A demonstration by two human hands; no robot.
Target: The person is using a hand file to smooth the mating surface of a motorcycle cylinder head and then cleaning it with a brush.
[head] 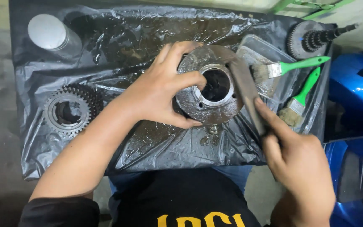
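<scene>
Partly, left hand (158, 90) hides metal disc (211, 90)

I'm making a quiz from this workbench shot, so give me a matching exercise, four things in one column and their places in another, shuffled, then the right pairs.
Things:
1. round oily metal hub with a centre hole
2. flat dark metal blade
3. toothed steel gear
4. grey-capped cylindrical can

Places:
A. far left corner of the black plastic sheet
B. gripped by the left hand
C. held in the right hand, laid against the hub
D. lying flat at the sheet's left side

Pairs: 1-B, 2-C, 3-D, 4-A
</scene>
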